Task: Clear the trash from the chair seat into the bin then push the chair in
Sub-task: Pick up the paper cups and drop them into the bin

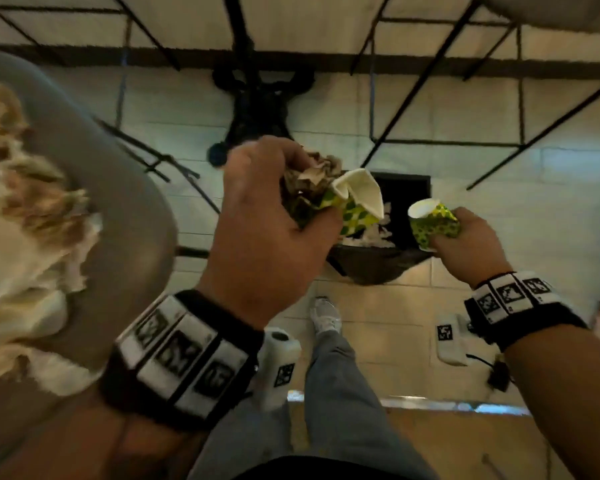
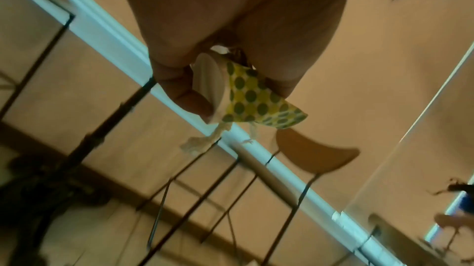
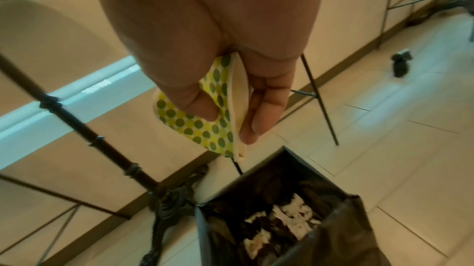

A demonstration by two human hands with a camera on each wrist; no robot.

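Both your hands carry trash, and the bin (image 1: 378,268) lies just beyond and below them.

Your left hand (image 1: 267,233) grips a crushed cup (image 1: 355,202) with crumpled paper (image 1: 312,174); your right hand (image 1: 471,247) pinches a second cup (image 1: 430,220), nearer the bin mouth. More trash (image 1: 25,237) sits on the seat (image 1: 129,216) at your left.
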